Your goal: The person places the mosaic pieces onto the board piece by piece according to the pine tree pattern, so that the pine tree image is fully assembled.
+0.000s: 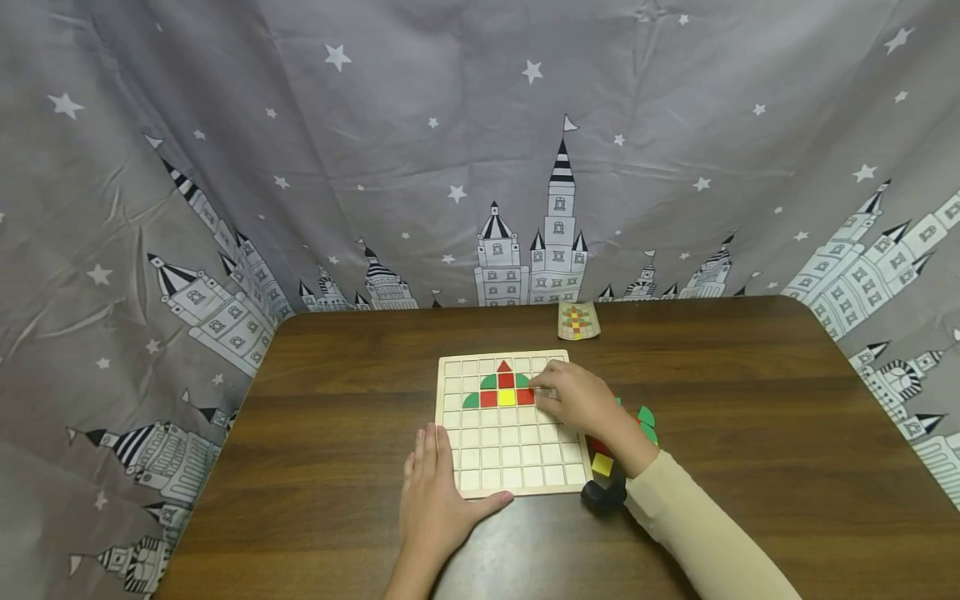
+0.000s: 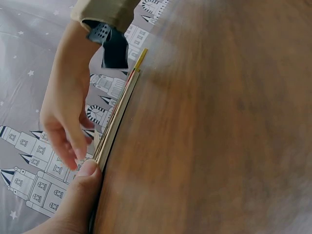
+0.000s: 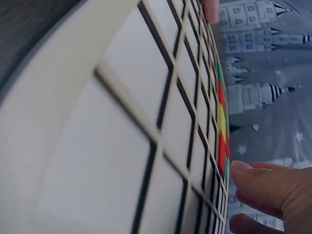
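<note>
A pale wooden grid board [image 1: 491,457] carries a partly laid pattern of a red triangle [image 1: 504,367], red squares [image 1: 489,398], a yellow square [image 1: 507,397] and green rounded pieces [image 1: 471,401]. My left hand [image 1: 431,500] rests at the board's left front corner, fingers straight along the side and thumb [image 2: 89,170] at the front edge. Over the pattern's right end is my right hand [image 1: 577,396], its fingertips down at the board beside a red square. In the right wrist view, its thumb [image 3: 241,166] touches a small green piece [image 3: 225,169] lying at the end of the row.
Loose yellow [image 1: 602,464], red and green pieces [image 1: 647,415] lie right of the board, partly behind my right forearm. A pattern card [image 1: 578,321] stands near the table's back edge. A black wrist strap [image 1: 603,496] hangs by the right sleeve. A grey castle-print curtain [image 1: 390,125] backs the table.
</note>
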### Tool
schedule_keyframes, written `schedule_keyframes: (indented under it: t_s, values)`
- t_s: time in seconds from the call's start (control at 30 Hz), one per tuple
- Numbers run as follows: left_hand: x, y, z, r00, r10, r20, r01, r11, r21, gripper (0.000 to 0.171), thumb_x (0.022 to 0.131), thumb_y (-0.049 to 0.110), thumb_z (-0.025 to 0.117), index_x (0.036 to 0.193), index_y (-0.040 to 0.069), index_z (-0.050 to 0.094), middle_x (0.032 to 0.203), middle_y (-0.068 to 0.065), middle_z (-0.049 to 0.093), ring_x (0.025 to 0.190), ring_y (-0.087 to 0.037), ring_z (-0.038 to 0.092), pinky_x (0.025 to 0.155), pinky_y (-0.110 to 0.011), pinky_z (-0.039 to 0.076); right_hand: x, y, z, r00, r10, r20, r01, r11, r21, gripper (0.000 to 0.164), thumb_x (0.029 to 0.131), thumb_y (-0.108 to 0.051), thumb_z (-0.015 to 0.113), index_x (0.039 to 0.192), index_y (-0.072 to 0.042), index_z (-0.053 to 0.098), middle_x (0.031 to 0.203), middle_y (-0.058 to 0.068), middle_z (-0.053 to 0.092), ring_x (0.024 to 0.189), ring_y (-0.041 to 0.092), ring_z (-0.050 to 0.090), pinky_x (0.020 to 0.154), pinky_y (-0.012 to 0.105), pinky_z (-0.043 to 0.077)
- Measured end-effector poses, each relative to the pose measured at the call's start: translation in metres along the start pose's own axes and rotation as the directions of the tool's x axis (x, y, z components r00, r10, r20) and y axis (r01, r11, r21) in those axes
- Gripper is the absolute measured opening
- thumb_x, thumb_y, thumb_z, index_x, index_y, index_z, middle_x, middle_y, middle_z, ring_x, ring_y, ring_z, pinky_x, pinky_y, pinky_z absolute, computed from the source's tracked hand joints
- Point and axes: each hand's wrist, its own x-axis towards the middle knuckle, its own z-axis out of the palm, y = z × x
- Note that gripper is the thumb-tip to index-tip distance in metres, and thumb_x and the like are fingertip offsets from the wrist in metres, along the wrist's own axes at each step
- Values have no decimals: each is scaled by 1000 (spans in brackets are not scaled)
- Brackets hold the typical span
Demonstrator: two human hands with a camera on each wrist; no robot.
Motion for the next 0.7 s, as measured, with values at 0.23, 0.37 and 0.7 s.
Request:
schedule_keyframes:
  t_s: [0.23, 0.37, 0.7]
  values:
    - [0, 0, 1, 1000, -5, 3, 5, 1000, 2, 145, 55, 97, 56, 157, 1, 22, 165, -17, 19, 155, -31, 16, 124, -47, 19, -22, 31, -17, 996, 74, -55, -75, 997, -28, 36, 93, -19, 70, 128, -11, 67, 108, 2, 67, 88, 16, 58, 75, 36, 52]
    - [0, 1, 0, 1000, -5, 7, 5, 1000, -3, 144, 55, 96, 58, 157, 0, 22, 165, -17, 19, 155, -31, 16, 124, -47, 19, -35, 54, -24, 988, 132, -83, -133, 991, -14, 38, 92, -15, 70, 130, -8, 65, 110, 7, 67, 98, 24, 63, 83, 45, 56]
    - [0, 1, 0, 1000, -5, 11, 5, 1000, -1, 144, 55, 95, 59, 157, 0, 22, 165, -17, 19, 154, -32, 16, 124, -48, 20, -43, 68, -21, 984, 171, -46, -172, 985, -11, 38, 94, -23, 68, 130, -9, 66, 116, 9, 66, 109, 31, 59, 90, 51, 53]
